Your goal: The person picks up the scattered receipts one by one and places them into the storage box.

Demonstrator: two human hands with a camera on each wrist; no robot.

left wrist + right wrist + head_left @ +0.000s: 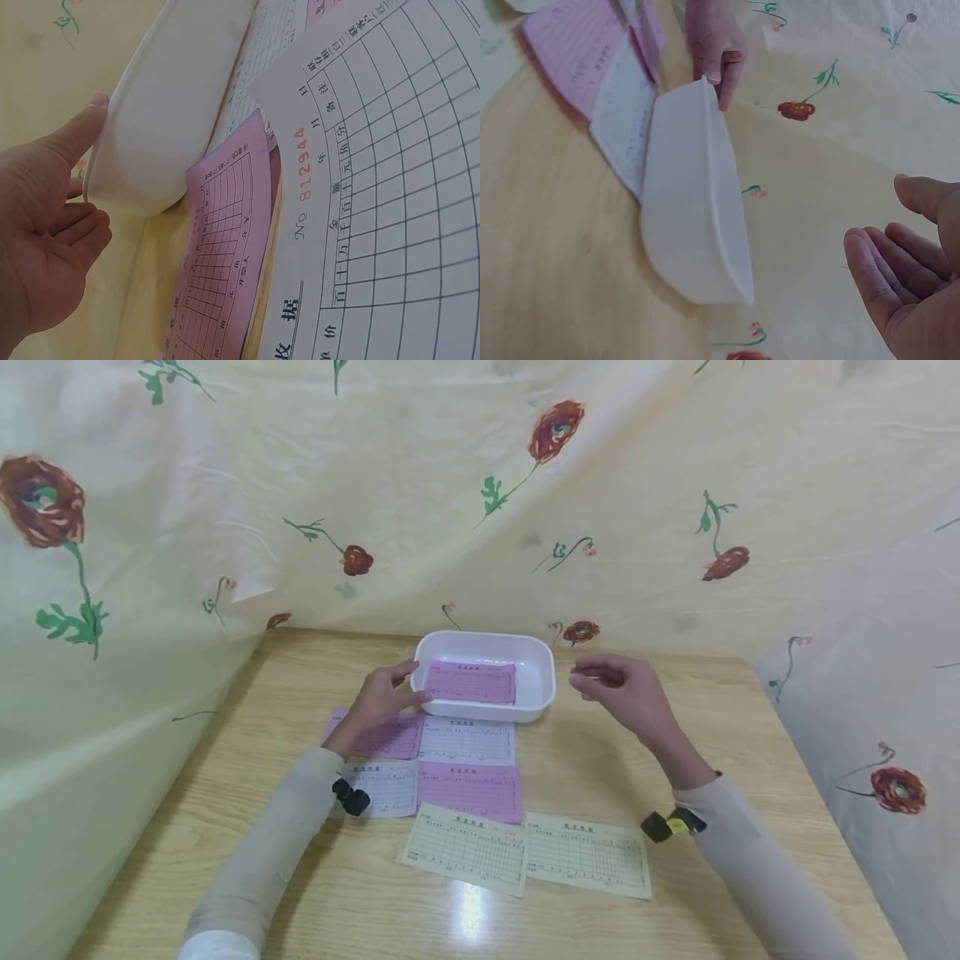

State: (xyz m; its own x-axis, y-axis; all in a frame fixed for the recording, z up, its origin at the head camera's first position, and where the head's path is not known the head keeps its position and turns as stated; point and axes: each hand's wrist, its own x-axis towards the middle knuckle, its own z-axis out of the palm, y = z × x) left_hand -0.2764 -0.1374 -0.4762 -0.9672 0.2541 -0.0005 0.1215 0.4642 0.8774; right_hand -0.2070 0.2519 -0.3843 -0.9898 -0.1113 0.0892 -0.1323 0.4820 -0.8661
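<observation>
A white plastic tray (537,681) stands at the back of the table, with a pink receipt slip (470,683) lying inside it. My left hand (383,697) holds the tray's left end; in the left wrist view the thumb (91,124) is at the rim and the fingers curl beside it. To the right of the tray, apart from it, my right hand (618,689) hovers with loosely bent fingers and nothing in them. The right wrist view shows a gap between that hand (915,262) and the tray (682,195).
In front of the tray lie a white slip (468,742) and pink slip (468,789), with another pink slip (386,739) and white slip (386,789) to their left. Two yellowish slips (468,850) (588,856) lie nearest me. A flowered cloth (420,468) hangs behind the table.
</observation>
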